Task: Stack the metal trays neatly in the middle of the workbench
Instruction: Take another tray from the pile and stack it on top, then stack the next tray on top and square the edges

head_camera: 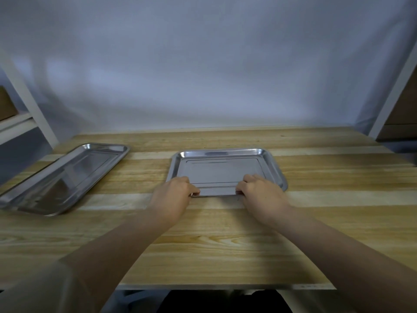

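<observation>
A shiny metal tray [225,169] lies flat near the middle of the wooden workbench [225,233]. My left hand [172,196] grips its near rim at the left corner, and my right hand [261,194] grips the same rim at the right corner, fingers curled over the edge. A second metal tray [65,177] lies at the left end of the bench, turned at an angle, apart from both hands. Its near left corner reaches the bench edge.
A white cloth backdrop [203,75] hangs behind the bench. White shelf posts [29,105] stand at the left and at the right [392,96]. Bare wood stretches to the right of the middle tray and between me and the trays.
</observation>
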The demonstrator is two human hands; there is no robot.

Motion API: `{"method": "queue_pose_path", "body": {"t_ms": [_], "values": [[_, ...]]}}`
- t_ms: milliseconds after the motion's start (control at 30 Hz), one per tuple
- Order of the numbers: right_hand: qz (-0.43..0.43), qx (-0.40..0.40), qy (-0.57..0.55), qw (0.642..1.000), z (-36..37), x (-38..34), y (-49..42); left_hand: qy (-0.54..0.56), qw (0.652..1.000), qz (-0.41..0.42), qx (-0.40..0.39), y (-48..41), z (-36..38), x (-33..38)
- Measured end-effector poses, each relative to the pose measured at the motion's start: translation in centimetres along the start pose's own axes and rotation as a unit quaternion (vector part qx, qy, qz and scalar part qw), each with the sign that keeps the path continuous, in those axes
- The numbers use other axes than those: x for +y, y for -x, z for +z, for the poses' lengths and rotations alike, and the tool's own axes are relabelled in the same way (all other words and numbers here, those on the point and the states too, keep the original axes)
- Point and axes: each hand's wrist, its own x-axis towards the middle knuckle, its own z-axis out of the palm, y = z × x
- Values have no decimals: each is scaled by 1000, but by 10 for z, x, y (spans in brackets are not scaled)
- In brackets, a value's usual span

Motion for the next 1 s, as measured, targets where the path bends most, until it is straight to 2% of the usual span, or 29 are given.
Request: {"method": "queue_pose_path", "body": {"t_ms": [300,400,500,633,700,900,1000], "values": [[-3,-31,18,999,-12,-21,2,60,998,-14,11,14,-4,-9],[4,-33,-1,999,-15,-23,4,140,990,-27,17,20,-6,-12],[9,-12,-35,999,-19,-28,7,193,978,-55,60,30,-8,-26],[-20,37,-63,997,-22,-44,5,140,968,-156,140,45,-14,-64],[-38,63,-80,994,-23,-55,2,101,958,-219,152,56,-17,-87],[-86,68,-125,986,-24,-105,-11,20,928,-367,60,95,-19,-156],[-112,53,-143,982,-24,-133,-17,-4,928,-371,37,110,-14,-177]]}}
